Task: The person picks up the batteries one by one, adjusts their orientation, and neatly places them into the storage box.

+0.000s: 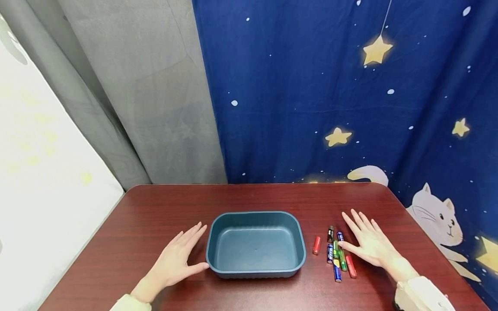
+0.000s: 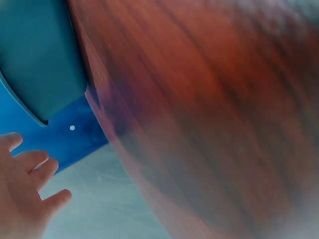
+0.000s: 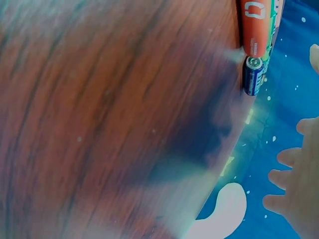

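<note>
Behind the table (image 1: 167, 207) we see a dark blue curtain (image 1: 272, 86) printed with yellow stars (image 1: 377, 50) and a pale cat (image 1: 435, 216), with a grey curtain (image 1: 155, 108) to its left. Our tabletop is reddish brown, with a wood grain and rounded far corners.

Near the middle of its front half sits a blue-green tub (image 1: 255, 275), rectangular with rounded corners, smooth inside, its open top facing up. Just beyond its right side lie small batteries (image 1: 330, 253), and we count eight: three blue, two green, two red and one black. One red battery (image 1: 317, 245) lies slightly apart, nearer the tub; the others form a loose cluster, some side by side, all lying flat.

Our left hand (image 1: 175, 259) reaches in from the lower left, fingers extended forward, thumb stretched out towards the tub's near left corner; we cannot tell whether it touches. It is spread wide and grasps nothing. Our right hand (image 1: 367, 242) stretches in from the lower right, palm down, fingers fanned, likewise gripping nothing. Its thumb points left at the cluster, and contact there is unclear to us. Pale sleeves (image 1: 422, 293) cover both forearms.
</note>
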Tool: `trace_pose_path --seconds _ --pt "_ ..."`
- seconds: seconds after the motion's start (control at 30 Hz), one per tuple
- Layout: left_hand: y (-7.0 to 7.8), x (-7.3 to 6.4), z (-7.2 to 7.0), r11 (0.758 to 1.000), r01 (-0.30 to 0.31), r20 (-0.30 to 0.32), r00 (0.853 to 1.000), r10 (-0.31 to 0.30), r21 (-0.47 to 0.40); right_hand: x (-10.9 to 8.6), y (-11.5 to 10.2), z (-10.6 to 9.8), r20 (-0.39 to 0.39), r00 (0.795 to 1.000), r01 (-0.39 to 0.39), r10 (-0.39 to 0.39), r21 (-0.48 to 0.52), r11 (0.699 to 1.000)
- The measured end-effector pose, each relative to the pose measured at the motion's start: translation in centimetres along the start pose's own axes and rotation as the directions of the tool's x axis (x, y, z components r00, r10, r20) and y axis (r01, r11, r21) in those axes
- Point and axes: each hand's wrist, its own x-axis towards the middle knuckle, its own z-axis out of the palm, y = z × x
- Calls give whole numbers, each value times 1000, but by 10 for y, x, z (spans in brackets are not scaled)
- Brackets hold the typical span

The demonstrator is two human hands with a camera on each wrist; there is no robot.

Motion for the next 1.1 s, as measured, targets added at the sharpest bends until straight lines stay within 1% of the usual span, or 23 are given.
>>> trace_pose_path --seconds 0.13,0.27,0.4,0.5,0.57,0.63,0.73,0.8,0.93,1.0,1.1 --pt "4 -1 3 1000 -4 -3 1000 4 14 1 -4 -3 10 1000 -9 9 39 999" --pt "7 0 7 1000 -17 6 1000 17 0 2 -9 -6 1 1000 -3 3 101 995" --pt "9 1 8 1000 1 31 1000 -1 -15 3 -13 -6 -29 1000 13 -9 138 990" --pt "10 1 7 1000 10 42 999 -9 -22 4 -17 -4 -35 999 6 0 171 985" --pt "11 1 8 1000 6 39 999 -5 -22 4 -20 -2 -37 999 -7 16 214 977" --pt "12 2 8 1000 0 32 1000 0 -18 4 -23 1 -55 998 -16 32 264 964" --pt "13 2 9 1000 5 31 999 -4 -12 6 -28 6 -123 992 9 35 339 941" --pt "13 3 9 1000 13 41 999 -12 -14 8 -31 9 -168 985 32 33 370 928" --pt "13 3 9 1000 25 54 998 -24 -15 10 -38 12 -188 981 42 41 415 909" --pt "13 2 9 999 27 56 998 -26 -16 10 -42 15 -187 982 52 31 422 905" --pt "14 2 9 999 32 60 998 -31 -23 11 -47 20 -205 979 92 -6 413 906"
